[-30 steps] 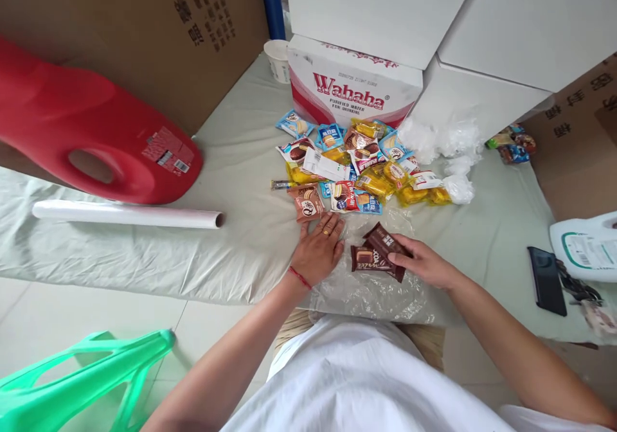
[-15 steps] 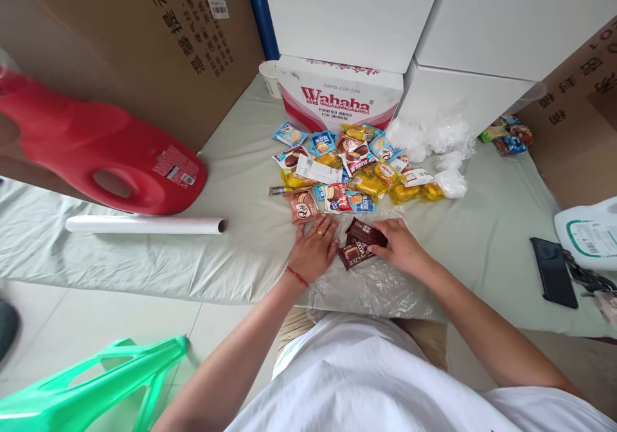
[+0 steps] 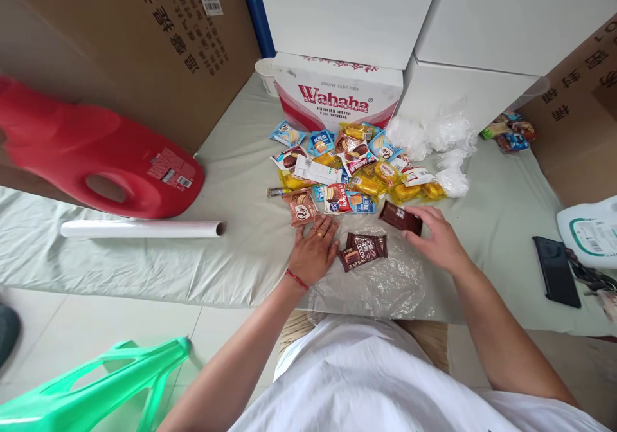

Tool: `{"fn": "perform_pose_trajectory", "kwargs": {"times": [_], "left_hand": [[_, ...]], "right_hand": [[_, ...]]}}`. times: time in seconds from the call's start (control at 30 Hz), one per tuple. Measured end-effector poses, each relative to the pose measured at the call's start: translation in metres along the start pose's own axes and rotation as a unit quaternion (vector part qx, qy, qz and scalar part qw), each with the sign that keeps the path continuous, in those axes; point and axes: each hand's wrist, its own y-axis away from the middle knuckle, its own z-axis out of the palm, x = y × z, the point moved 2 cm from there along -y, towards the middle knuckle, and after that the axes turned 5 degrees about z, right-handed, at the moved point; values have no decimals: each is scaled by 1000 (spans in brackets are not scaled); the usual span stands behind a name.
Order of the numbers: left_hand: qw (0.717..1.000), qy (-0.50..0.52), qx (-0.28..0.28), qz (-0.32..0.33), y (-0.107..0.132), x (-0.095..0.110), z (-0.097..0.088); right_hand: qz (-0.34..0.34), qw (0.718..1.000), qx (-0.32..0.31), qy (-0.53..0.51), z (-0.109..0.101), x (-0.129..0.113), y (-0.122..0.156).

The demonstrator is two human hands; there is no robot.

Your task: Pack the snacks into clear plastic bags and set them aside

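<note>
Between the thumb and fingers of my right hand (image 3: 436,236) is a brown snack packet (image 3: 400,216), held over the right part of a clear plastic sheet (image 3: 385,284). Two or so more brown cocoa packets (image 3: 361,252) lie overlapping on that sheet, between my hands. My left hand (image 3: 315,245) rests flat at the sheet's left edge, fingers stretched out and holding nothing. Its fingertips are close to a light-brown snack packet (image 3: 301,207) at the front of a pile of blue, red and yellow wrapped snacks (image 3: 337,168).
Behind the pile stands a Wahaha water carton (image 3: 337,94), with crumpled clear bags (image 3: 434,136) to its right. A red jug (image 3: 110,155) and a white roll (image 3: 142,228) lie at left. At right are a phone (image 3: 556,271) and a white bottle (image 3: 590,233).
My right hand has lifted one brown packet off the others and carried it right and slightly away from me. My left hand has stayed in place.
</note>
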Motion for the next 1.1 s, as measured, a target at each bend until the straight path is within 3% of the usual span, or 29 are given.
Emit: {"fn": "perform_pose_trajectory", "kwargs": {"times": [0.13,0.23,0.37,0.53,0.7,0.8,1.1], "left_hand": [[1000,2,0,-1,0,0,0],[1000,7,-2,-1,0,0,0],[1000,8,-3,-7,1,0,0],[1000,-1,0,-4,0,0,0],[1000,-8,0,0,0,1,0],[1000,-6,2,0,-1,1,0],[1000,-2,3,1,-1,0,2]], "right_hand": [[-40,984,-175,-7,-16,15,42],[-35,975,-217,28,-19,31,67],[-48,975,-201,83,-15,29,64],[-68,986,-112,103,13,-28,21],[-88,962,-164,200,56,-66,-2],[-85,957,-174,215,64,-65,1],[-76,977,-149,128,57,-42,27]]}}
